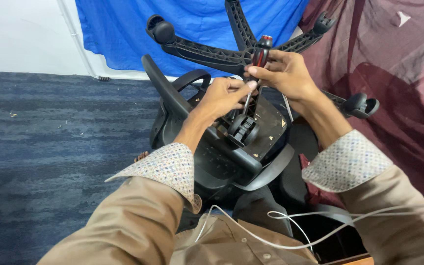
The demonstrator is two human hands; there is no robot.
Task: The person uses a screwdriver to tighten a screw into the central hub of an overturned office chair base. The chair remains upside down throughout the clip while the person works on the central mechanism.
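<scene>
- Right hand (283, 73) is closed around the black-and-red plastic handle of a screwdriver (260, 55); the red cap of the handle shows above the thumb.
- The screwdriver's thin metal shaft runs down and to the left from that hand, toward the underside of an overturned black plastic office chair (212, 147).
- Left hand (226, 95) sits just below and left of the right hand, fingertips pinched on the shaft near its lower end; the tip itself is hidden behind the fingers.
- Directly under both hands: the chair's dark seat plate (268, 128) and a black round knob (243, 130).
- Above and behind the hands: the chair's black five-arm star base (212, 54), with a caster (162, 30) up left and another caster (361, 104) to the right of the right wrist.
- A thin white cable (290, 230) crosses the lap, near the sleeves.
- Blue-grey carpet floor (50, 137) lies left of the left arm.
</scene>
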